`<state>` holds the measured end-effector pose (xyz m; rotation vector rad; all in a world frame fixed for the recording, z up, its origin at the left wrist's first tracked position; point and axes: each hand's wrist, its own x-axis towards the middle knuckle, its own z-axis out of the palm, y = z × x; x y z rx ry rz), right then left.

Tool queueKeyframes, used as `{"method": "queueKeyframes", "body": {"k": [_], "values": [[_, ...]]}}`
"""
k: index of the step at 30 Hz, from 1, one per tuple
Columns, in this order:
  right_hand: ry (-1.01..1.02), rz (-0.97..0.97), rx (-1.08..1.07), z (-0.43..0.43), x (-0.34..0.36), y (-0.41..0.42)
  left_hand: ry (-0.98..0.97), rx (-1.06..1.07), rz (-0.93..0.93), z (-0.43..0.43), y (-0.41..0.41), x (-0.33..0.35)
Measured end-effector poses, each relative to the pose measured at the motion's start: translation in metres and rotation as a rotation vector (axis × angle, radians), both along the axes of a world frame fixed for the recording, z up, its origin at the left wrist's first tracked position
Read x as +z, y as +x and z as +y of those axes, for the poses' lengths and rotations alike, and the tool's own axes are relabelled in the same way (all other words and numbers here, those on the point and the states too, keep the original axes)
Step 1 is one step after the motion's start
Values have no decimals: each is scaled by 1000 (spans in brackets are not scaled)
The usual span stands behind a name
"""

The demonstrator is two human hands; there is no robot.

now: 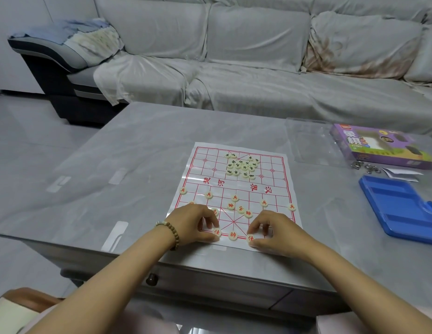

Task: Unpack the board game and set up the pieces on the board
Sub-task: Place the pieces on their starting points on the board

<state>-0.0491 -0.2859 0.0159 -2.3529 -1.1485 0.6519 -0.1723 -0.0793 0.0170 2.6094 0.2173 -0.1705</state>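
On the near row of the flimsy board (280,186), my left hand (194,222) pinches the left advisor disc (216,232), and my right hand (278,233) pinches the right advisor disc (250,237). I judge them light, hard and slippery, best held by the rims.

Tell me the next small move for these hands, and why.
Probably release both and reach for the three loose red pieces. The left hand pinches the left advisor piece, the right hand the right advisor piece, already flanking the general on the near row; the loose ones lie unplaced mid-palace.
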Motion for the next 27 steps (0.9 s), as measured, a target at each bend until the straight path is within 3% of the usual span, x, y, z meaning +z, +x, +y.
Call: {"method": "queueKeyframes", "body": {"k": [7,12,27], "values": [[40,7,-11,2,8,7,-90,85,-132,6,3,4],[124,-72,-127,18,14,19,-14,148,-223,1,18,6],[-138,-263,-58,43,7,28,155,113,-42,-6,56,-4]]}}
